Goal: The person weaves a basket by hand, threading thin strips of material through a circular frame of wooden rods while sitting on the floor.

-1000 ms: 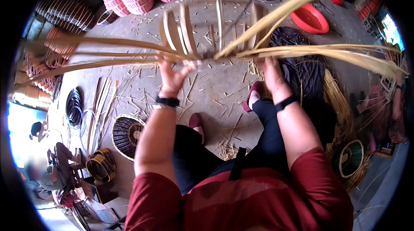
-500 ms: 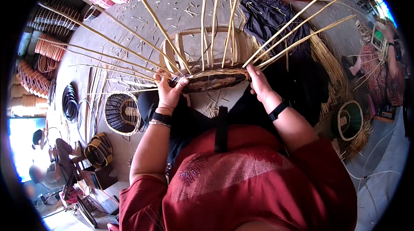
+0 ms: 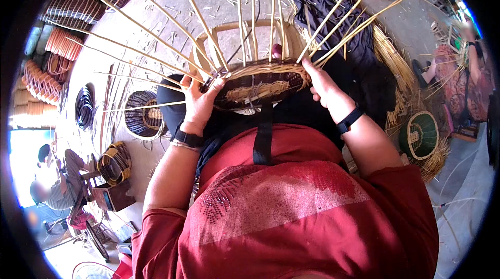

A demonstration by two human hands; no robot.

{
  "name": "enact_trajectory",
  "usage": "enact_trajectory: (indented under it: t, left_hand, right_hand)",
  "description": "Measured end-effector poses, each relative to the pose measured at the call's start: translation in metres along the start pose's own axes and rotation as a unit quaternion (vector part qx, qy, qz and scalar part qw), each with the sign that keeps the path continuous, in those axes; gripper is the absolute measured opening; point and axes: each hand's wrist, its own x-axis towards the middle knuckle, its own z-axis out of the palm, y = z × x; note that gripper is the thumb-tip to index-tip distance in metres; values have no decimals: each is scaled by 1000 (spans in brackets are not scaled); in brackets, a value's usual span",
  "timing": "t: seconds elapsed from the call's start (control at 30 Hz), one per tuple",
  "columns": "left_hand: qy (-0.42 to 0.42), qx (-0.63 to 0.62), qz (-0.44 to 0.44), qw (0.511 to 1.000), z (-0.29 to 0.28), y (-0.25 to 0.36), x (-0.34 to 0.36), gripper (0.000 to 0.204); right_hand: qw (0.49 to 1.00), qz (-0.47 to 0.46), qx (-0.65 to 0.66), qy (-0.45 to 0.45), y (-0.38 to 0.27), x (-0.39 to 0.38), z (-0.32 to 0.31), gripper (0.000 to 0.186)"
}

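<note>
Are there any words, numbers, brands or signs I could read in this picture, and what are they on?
None that I can read.
Red shirt: a dotted pattern and a paler band, no letters I can make out.
Woven basket between the left hand and the right hand: only woven strands.
Things near the picture's edges: too small or blurred to tell.

Head-worn wide fisheye view, facing steeply down, close above red shirt (image 3: 307,211), woven basket (image 3: 260,91) farther off
</note>
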Motion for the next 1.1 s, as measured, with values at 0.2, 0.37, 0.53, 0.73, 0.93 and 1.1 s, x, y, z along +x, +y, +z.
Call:
enact_trajectory:
  t: [0.2, 0.37, 0.53, 0.73, 0.93, 1.1]
  left_hand:
    - [24, -20, -11, 999, 3, 1, 26, 71]
    - [15, -24, 40, 999, -9, -10, 38, 65]
    - [4, 11, 96, 995, -5, -3, 21, 77]
    - [62, 58, 62, 994, -38, 20, -23, 81]
    - [-5, 124, 218, 968, -49, 80, -9, 57]
    - [31, 139, 228, 963, -10, 93, 6, 63]
  right_hand:
    - [999, 46, -9, 10, -26, 11, 17, 76]
    - [995, -13, 98, 1, -1, 20, 19, 47]
    - [888, -404, -75, 207, -5, -5, 9, 47]
    - [832, -499, -209, -121, -95, -61, 94, 36]
    - [833, -491, -249, -50, -105, -55, 128, 67]
    - [876, -382, -273, -109, -127, -77, 126, 69]
